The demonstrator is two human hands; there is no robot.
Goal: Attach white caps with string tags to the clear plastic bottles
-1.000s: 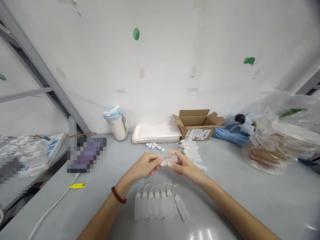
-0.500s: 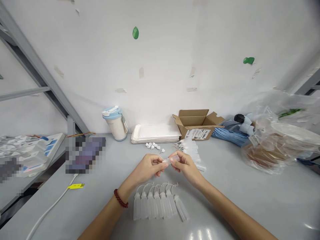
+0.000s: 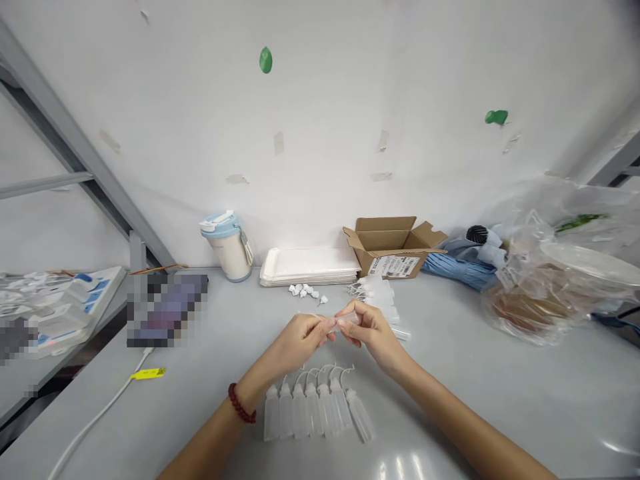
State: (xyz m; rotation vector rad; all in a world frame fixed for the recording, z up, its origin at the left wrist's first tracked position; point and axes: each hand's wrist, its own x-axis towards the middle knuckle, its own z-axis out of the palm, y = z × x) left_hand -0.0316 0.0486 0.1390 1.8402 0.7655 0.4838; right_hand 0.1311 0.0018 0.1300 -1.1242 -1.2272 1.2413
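A small translucent plastic bottle (image 3: 353, 318) is held up above the desk between both hands. My right hand (image 3: 369, 333) grips its body between thumb and fingers. At its other end my left hand (image 3: 306, 337) pinches with thumb and forefinger, and the fingers hide what is there. Below them lies a row of several similar bottles (image 3: 313, 410) with thin curved tubes at their tops. The rightmost bottle (image 3: 361, 417) is tilted and shows no tube. Beyond my hands are several small white caps (image 3: 303, 291) and another group of bottles (image 3: 381, 293).
A stack of white padded envelopes (image 3: 310, 265) and an open cardboard box (image 3: 395, 257) stand by the wall. At left are a tumbler (image 3: 227, 248), a blurred-out phone (image 3: 167, 312) and its white cable (image 3: 97, 423). Blue cloth (image 3: 460, 270) and a plastic bag (image 3: 545, 293) lie right.
My left hand has turned, its fingers now more over the bottle's end, hiding it. My right hand keeps its grip. The whole view has shifted slightly.
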